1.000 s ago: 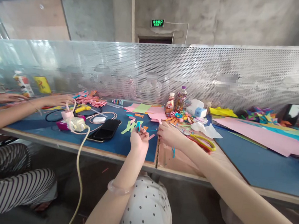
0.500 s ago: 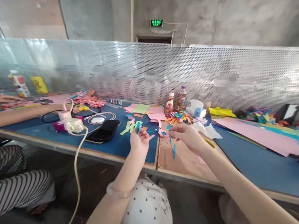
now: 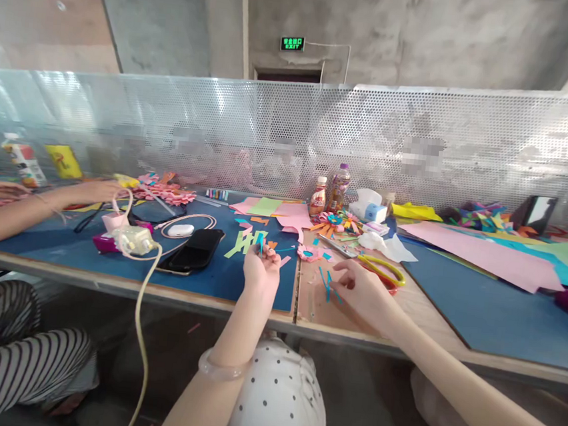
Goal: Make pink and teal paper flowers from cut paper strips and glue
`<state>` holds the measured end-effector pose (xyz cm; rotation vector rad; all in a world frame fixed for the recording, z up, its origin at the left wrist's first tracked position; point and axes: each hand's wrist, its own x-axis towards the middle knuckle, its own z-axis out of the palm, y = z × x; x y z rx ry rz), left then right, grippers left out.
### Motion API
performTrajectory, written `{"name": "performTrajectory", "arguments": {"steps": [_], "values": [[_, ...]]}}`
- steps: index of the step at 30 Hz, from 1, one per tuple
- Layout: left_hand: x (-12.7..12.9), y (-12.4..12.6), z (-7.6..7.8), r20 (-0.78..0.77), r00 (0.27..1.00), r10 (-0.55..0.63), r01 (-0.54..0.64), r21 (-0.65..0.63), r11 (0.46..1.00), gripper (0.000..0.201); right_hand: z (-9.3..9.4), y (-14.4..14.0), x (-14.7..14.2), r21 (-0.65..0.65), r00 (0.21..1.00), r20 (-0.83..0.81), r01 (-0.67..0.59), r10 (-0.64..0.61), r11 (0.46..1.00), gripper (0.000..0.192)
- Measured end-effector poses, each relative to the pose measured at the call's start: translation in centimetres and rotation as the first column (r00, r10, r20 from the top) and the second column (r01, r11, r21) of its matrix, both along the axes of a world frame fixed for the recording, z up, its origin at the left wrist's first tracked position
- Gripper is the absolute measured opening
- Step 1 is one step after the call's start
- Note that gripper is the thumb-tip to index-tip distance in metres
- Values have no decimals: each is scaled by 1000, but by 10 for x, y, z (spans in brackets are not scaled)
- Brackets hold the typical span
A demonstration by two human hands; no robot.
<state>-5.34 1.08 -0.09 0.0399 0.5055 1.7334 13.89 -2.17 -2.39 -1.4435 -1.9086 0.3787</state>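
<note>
Just now, your right hand (image 3: 363, 291) had drawn back from the pink paper flower (image 3: 309, 253) to its near right side, beside the thin blue strips (image 3: 328, 284). A second earlier it had covered the flower, which then lay uncovered on the table (image 3: 317, 313). That seemed to shift the paper work from the flower itself to the strips. Your right fingers were loosely curled at those strips; you could not have told from this view whether they pinched one. Your left hand (image 3: 261, 271) had hardly moved: left of the flower and a little nearer you, it held a blue paper piece (image 3: 260, 243) upright in its fingers. Green strips (image 3: 243, 244) lay farther left of the flower, and the scissors (image 3: 384, 266) to its right, their yellow handle beyond your right hand.
</note>
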Motion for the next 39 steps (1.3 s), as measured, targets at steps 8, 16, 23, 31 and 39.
{"name": "performTrajectory", "arguments": {"steps": [8,16,23,31,39], "values": [[0,2,-3,-82,997,12,-14,-21,1000,16,17,-3,-7,113,975,203,70,-92,991,18],[16,2,-6,-484,875,1,37,68,997,5,47,30,-31,55,951,-138,-272,277,961,32],[24,4,-11,-616,786,-50,140,98,985,6,35,81,-34,-111,860,-298,-462,414,880,33],[12,21,2,-817,574,-55,188,65,980,15,21,132,18,11,995,93,26,-27,1000,22],[-21,101,30,-949,-315,-9,537,-186,823,17,7,132,40,160,915,354,146,-195,976,22]]}}
